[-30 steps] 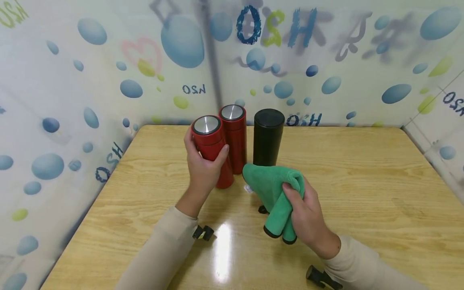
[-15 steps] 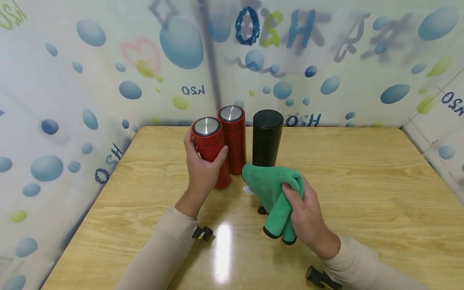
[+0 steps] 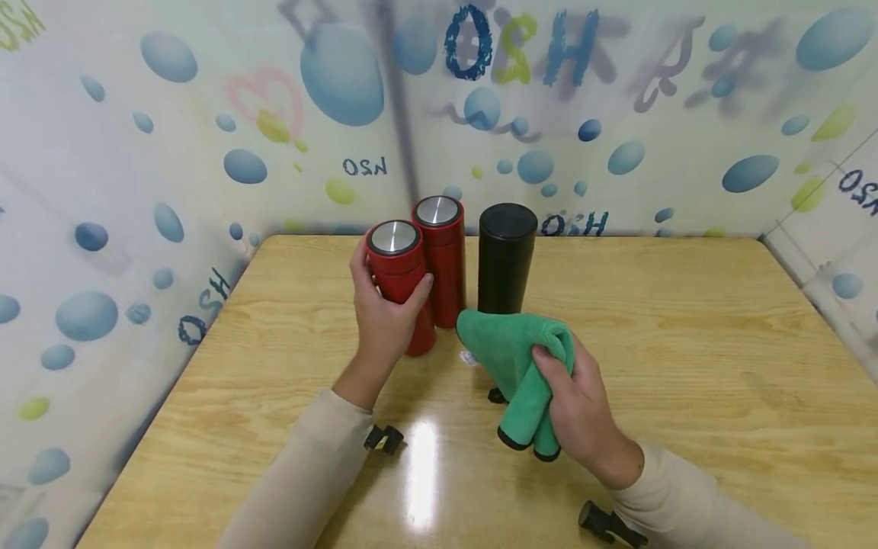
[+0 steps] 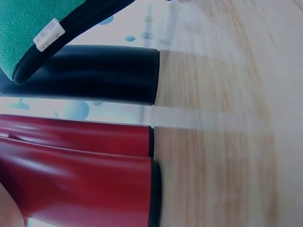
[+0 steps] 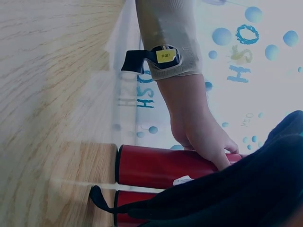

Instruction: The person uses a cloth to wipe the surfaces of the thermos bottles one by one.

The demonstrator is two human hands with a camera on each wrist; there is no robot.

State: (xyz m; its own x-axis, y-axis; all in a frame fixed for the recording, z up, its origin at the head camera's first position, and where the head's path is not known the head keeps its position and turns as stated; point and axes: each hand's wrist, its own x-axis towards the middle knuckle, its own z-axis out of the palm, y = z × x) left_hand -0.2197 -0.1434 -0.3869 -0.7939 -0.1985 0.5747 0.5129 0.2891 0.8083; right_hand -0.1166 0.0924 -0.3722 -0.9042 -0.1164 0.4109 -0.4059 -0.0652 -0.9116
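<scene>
My left hand (image 3: 386,320) grips a red thermos (image 3: 403,284) with a silver-topped lid, fingers round its left side and thumb on its right. Right behind it stands a second red thermos (image 3: 446,267) of the same look. A black thermos (image 3: 506,255) stands upright to their right. My right hand (image 3: 583,404) pinches a folded green cloth (image 3: 517,351) with black edging between thumb and fingers, in front of the black thermos, whose lower part it hides. In the left wrist view, a white label (image 4: 49,35) shows on the cloth's edge. A black strap (image 5: 99,201) hangs under the cloth.
Everything stands on a light wooden table (image 3: 686,366), toward its back edge. Walls with a bubble-print covering (image 3: 652,137) close it in at the back and sides. A black wrist mount (image 3: 384,440) sits on the left sleeve, another mount (image 3: 610,524) on the right.
The gripped red thermos has straightened slightly, its lid shifting a little right and its base a little left. The right hand and the cloth have stayed in place.
</scene>
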